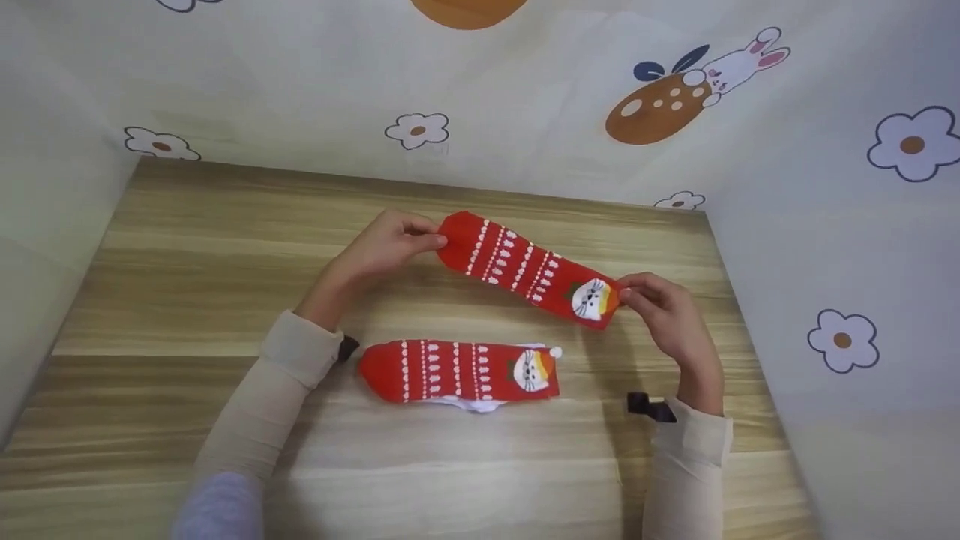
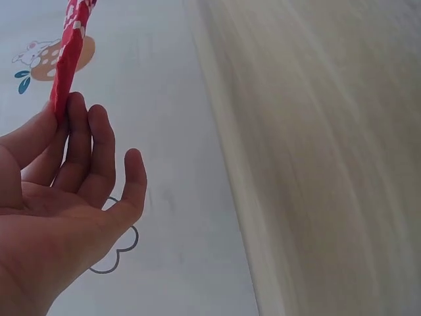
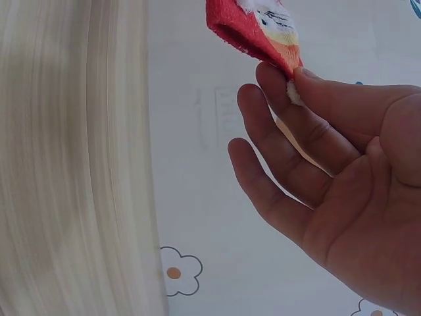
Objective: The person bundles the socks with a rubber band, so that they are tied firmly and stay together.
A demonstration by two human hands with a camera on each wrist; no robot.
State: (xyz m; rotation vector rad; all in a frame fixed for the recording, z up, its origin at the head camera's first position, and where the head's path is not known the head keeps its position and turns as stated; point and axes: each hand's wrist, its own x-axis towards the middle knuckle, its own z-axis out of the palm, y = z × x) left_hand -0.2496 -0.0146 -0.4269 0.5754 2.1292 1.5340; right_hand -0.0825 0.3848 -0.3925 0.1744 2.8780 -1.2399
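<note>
Stretched between both hands in the head view is a red sock (image 1: pixel 517 262) with white patterned rows and a cat face near its cuff. My left hand (image 1: pixel 386 244) pinches the rounded toe between thumb and fingers; the left wrist view shows the sock (image 2: pixel 71 56) edge-on above the fingertips. At the cuff end, my right hand (image 1: pixel 667 311) pinches a corner, and a white pompom (image 3: pixel 294 93) shows by those fingers in the right wrist view. Nearer the body, a matching red sock (image 1: pixel 442 371) lies flat on the table, toe to the left, with white fabric (image 1: pixel 472 405) peeking out beneath it.
The wood-grain table (image 1: pixel 187 300) is bounded at the back and sides by a pale cloth wall (image 1: pixel 300 90) printed with flowers and a rabbit. Dark straps (image 1: pixel 651 407) stick out at the cuffs of both beige sleeves (image 1: pixel 251 420).
</note>
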